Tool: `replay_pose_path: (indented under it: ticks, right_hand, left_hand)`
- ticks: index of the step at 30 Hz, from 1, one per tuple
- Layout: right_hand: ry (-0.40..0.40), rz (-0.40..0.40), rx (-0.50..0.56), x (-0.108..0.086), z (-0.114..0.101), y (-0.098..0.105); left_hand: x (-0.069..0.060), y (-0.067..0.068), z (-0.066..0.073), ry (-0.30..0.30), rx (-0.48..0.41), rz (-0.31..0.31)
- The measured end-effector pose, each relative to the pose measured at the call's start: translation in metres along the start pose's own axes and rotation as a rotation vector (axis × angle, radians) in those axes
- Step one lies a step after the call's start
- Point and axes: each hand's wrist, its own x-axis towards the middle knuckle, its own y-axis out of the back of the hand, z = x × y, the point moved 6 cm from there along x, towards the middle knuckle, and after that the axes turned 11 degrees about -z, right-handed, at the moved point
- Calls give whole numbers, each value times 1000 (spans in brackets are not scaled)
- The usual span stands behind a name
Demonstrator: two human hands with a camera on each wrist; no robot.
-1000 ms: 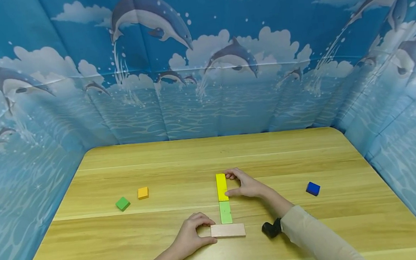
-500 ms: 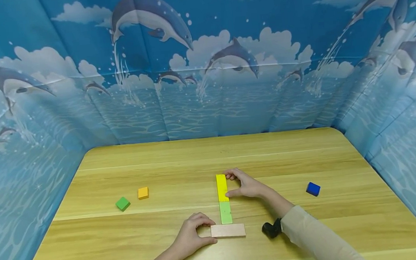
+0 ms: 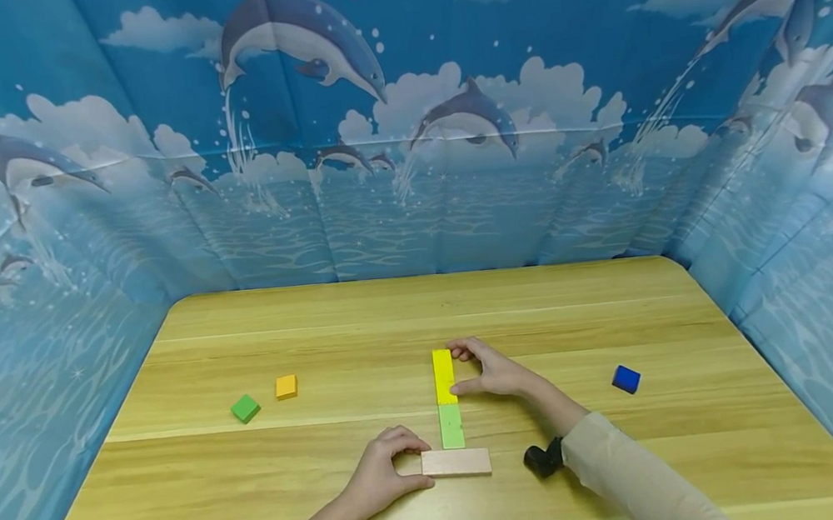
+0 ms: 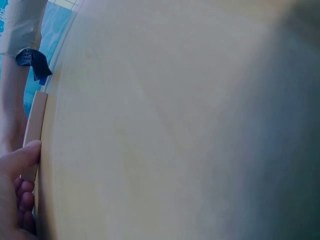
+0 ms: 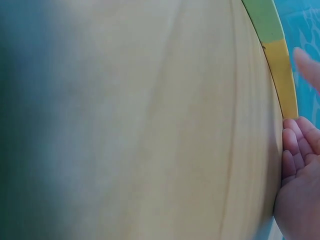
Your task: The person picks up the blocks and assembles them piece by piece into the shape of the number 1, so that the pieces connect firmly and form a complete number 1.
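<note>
In the head view a yellow block (image 3: 444,374), a light green block (image 3: 451,426) and a plain wooden block (image 3: 456,462) lie flat in a T shape. Yellow meets green end to end; the wooden one lies crosswise at the near end. My left hand (image 3: 386,474) pinches the wooden block's left end, its thumb on the near side and fingers on the far side. My right hand (image 3: 496,369) is at the yellow block, with curled fingertips at its far end. The right wrist view has the thumb (image 5: 306,67) close over the yellow block, contact unclear.
A green block (image 3: 246,408) and an orange block (image 3: 286,386) lie to the left on the wooden table (image 3: 183,500). At the right is a blue block (image 3: 626,379). A black wrist device (image 3: 543,458) sits by the right sleeve. A dolphin-print curtain (image 3: 410,194) surrounds the table.
</note>
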Motion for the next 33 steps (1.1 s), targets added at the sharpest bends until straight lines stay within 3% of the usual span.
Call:
replay_pose_path:
  ticks: [5,10,16,20,24,33]
  right_hand:
    - [3,27,83,-1,-1,6]
    - [33,104,81,-11,-12,22]
    - [59,255,37,-42,-39,48]
    - [41,313,-10,-63,-44,59]
    - [38,359,-30,-82,-38,66]
    - [-23,514,-109,-132,8,83]
  left_hand:
    - [1,0,1,-7,0,6]
    - [1,0,3,0,-11,4]
    - [2,1,3,23,-2,-2]
    - [2,1,2,28,-1,-3]
    - [1,0,2,30,-4,-1]
    - [1,1,3,25,-11,5]
